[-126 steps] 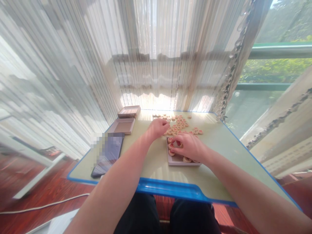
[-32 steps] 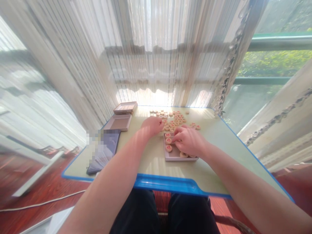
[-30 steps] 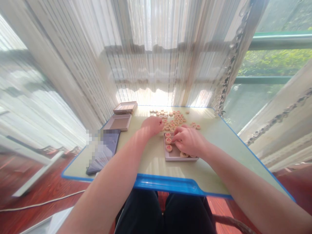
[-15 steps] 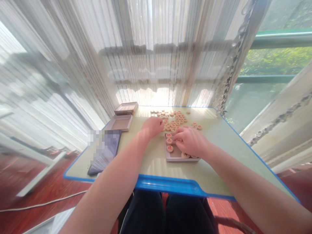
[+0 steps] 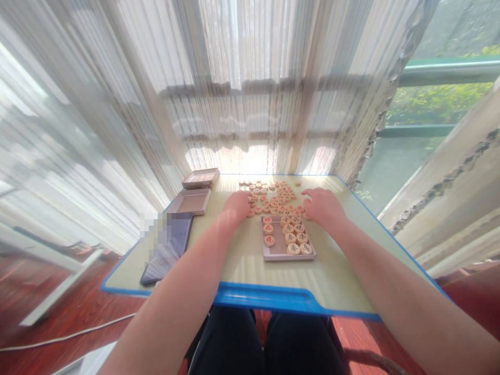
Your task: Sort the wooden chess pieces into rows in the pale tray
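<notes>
Many round wooden xiangqi pieces point(image 5: 274, 210) lie spread over the far middle of the table, with red or black characters. In front of them is a shallow open box point(image 5: 280, 257). Red-marked pieces point(image 5: 267, 228) form a column along its left side, and black-marked pieces point(image 5: 290, 238) stand in two columns on the right. My left hand point(image 5: 237, 205) rests at the left edge of the loose pieces, fingers loosely bent, no piece visible in it. At their right edge is my right hand point(image 5: 323, 205), fingers apart, its fingertips near a few pieces.
Two more shallow boxes, an open one point(image 5: 207, 202) and one behind it point(image 5: 201, 178), lie at the table's far left. A dark tablet-like slab point(image 5: 182, 242) is nearer on the left. A blue rim point(image 5: 269, 296) edges the table, and curtains hang behind.
My right hand has left the box and moved right and back, to the edge of the loose pieces, uncovering the black-marked pieces. My left hand has shifted slightly left, its fingers less curled.
</notes>
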{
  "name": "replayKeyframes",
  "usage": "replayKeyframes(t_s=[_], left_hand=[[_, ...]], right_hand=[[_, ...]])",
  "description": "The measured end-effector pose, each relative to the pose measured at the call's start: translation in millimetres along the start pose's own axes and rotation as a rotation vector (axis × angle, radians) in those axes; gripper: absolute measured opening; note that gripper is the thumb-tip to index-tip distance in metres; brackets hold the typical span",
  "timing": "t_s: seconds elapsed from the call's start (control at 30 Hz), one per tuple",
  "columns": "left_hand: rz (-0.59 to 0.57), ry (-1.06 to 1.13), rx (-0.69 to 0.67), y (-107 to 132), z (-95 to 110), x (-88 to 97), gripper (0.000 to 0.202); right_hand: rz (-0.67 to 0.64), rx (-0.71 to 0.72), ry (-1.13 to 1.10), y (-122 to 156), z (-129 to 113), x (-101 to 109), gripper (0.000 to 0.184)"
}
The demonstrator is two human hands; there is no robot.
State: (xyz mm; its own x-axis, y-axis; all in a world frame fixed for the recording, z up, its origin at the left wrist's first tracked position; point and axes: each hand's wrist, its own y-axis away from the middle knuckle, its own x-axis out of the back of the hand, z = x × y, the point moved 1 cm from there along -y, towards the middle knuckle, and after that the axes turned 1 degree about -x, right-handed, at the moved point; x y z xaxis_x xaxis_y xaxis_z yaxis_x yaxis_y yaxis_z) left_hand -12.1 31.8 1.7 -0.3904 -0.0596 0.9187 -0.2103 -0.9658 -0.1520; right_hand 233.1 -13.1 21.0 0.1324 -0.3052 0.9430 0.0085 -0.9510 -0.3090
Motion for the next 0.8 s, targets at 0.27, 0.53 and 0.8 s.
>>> replayKeyframes(t_s=[0.27,0.53,0.8], left_hand=[[0.086,-0.038,0.006,-1.3,2.7,-0.1,0.031],[0.094,0.055,-0.024,-0.7,4.2,-1.2,0.027],[0.082,0.132,-0.057,0.2,7.7,-3.9,0.03]], right_hand=[[-0.203,-0.2,-0.114,-12.9,15.5,-11.9,0.033],[-0.162,-0.16,-0.238,-12.4,11.4,-14.1,0.032],[-0.144,-0.105,-0.364,-8.8,5.9,-11.0,0.029]])
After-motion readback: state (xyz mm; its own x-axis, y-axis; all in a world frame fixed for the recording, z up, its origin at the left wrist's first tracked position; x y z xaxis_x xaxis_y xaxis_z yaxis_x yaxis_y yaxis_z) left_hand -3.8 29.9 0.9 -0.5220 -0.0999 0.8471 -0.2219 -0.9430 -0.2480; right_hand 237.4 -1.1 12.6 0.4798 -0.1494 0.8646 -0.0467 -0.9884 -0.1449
